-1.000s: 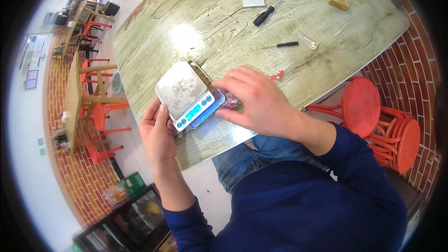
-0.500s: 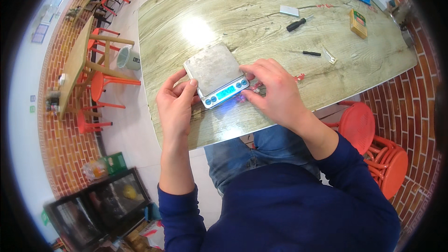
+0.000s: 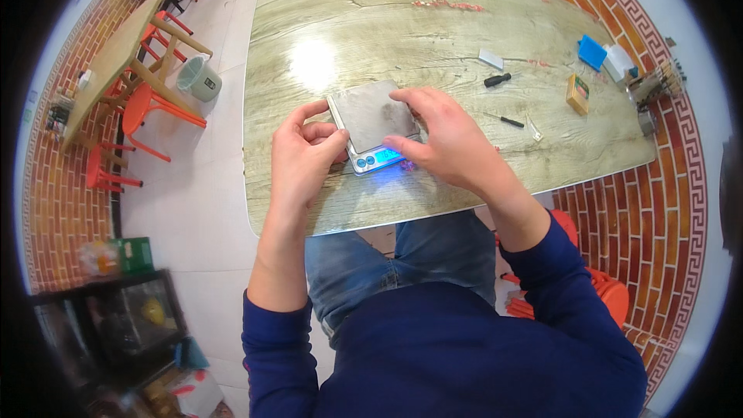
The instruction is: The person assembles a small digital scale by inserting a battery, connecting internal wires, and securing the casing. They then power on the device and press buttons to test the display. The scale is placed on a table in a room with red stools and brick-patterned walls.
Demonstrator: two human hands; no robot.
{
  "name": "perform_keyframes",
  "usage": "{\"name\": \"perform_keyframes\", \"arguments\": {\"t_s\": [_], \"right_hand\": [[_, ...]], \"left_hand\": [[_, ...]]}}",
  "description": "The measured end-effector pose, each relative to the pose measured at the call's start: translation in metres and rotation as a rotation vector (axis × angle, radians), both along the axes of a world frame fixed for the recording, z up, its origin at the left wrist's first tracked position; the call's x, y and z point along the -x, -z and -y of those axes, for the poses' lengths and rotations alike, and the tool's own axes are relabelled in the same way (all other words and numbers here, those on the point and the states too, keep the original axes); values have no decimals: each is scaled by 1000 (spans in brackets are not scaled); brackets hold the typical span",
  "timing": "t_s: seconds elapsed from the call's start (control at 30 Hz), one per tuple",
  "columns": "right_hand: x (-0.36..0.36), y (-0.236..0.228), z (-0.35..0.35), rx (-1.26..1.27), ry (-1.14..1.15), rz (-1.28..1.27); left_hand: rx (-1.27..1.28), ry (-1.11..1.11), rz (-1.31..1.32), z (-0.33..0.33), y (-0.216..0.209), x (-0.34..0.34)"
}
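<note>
A small digital scale with a lit blue display and round blue buttons lies on the table in front of me. Its square grey metal weighing plate has dull smudges. My left hand is closed at the left edge, thumb at the front left corner and fingers curled beside it. From the right, my right hand grips the plate's edge, index finger at the far right corner and thumb at the front. That thumb and hand hide the display's right part and the buttons there. A pale rim shows along the plate's left side.
Right of the scale lie a black-handled screwdriver, a thin black-handled tool, a small pale metal piece and a white block. Farther right are a yellow box and a blue case. Red stools stand below.
My right hand has moved over the plate's right side, its thumb now covering part of the display. The left hand stays at the left edge. The whole view has shifted and turned.
</note>
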State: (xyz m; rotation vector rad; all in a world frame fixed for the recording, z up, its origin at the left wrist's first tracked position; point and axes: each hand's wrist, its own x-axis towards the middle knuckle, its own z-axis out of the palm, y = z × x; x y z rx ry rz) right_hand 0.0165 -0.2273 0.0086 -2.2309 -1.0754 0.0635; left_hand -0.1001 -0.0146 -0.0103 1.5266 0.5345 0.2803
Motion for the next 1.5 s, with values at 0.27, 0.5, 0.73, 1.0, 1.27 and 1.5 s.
{"name": "perform_keyframes", "arguments": {"t_s": [0.27,0.5,0.73,1.0,1.27,1.5], "right_hand": [[26,-14,-32,194,95,148],[24,-34,-47,304,114,-24],[30,-47,-48,291,143,-98],[10,-42,-33,130,113,-313],[20,-40,-34,147,127,-217],[33,-28,-39,193,109,5]], "left_hand": [[84,23,73,-2,5,3],[133,19,136,-2,9,4],[175,35,163,-4,9,9],[122,34,154,-5,9,11],[159,10,172,-3,12,10],[159,11,192,-3,15,8]]}}
